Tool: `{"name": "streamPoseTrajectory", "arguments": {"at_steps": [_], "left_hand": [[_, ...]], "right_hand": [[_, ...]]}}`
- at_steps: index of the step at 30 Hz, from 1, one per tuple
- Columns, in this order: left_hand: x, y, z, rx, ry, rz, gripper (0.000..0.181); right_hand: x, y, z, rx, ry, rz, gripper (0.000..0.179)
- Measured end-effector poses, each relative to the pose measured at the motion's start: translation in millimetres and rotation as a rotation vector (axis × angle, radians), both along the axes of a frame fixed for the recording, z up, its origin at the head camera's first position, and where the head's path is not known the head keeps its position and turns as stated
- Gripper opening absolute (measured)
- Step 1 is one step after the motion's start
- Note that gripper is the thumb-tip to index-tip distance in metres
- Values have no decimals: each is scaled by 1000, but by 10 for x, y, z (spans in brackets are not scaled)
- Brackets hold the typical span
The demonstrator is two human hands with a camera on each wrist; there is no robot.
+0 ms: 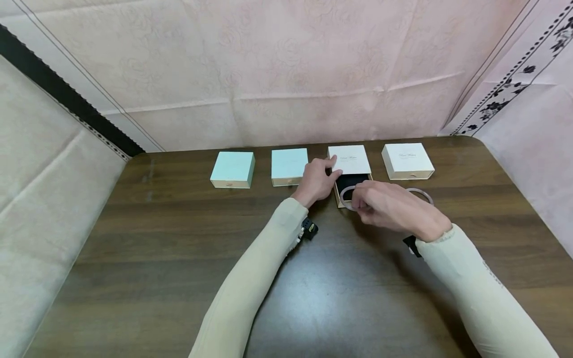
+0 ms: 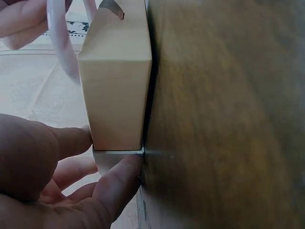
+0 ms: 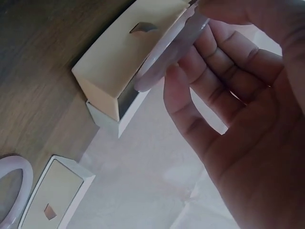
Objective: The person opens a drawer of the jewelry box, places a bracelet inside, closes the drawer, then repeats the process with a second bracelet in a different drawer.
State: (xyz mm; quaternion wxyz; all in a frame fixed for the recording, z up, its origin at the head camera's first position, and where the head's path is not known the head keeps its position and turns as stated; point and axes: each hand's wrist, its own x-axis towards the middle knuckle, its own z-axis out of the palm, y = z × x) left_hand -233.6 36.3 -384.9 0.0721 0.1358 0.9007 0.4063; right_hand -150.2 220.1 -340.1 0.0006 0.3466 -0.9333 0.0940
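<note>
A white box (image 1: pixel 350 158) has its drawer (image 2: pixel 114 105) slid out at the front, showing a dark lining (image 1: pixel 344 183). My left hand (image 1: pixel 315 180) holds the box at its left side; in the left wrist view its fingers touch the sleeve beside the drawer edge. My right hand (image 1: pixel 389 206) pinches a pale lilac bangle (image 3: pixel 164 59) between thumb and fingers. That bangle is tilted over the drawer's front; whether it touches the lining cannot be told. A second pale bangle (image 1: pixel 423 193) lies to the right, partly hidden by my right hand in the head view.
A closed white box (image 1: pixel 408 158) stands at the right, behind the second bangle. Two mint-green boxes (image 1: pixel 233 166), (image 1: pixel 289 163) stand to the left along the back edge of the brown wooden table (image 1: pixel 147 258). A pale patterned cloth (image 1: pixel 277 64) hangs behind.
</note>
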Motion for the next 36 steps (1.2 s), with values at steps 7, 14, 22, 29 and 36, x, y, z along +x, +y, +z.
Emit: {"name": "streamPoseTrajectory", "arguments": {"at_steps": [7,14,22,29,36], "left_hand": [[-1,15,-3,-6,-1,-2,52],[0,13,3,-6,3,2,52],[-11,0,-1,-9,0,6,52],[-19,5,-15,-24,7,14,52],[-4,5,-7,-13,8,11,52]], "right_hand": [[-46,31,-23,-17,-30,-5,20],[-93,26,-28,-24,-31,6,20],[-131,20,-35,-4,-52,-29,18],[-145,20,-34,-11,-69,-36,16],[-177,21,-33,-3,-75,-44,19]]}}
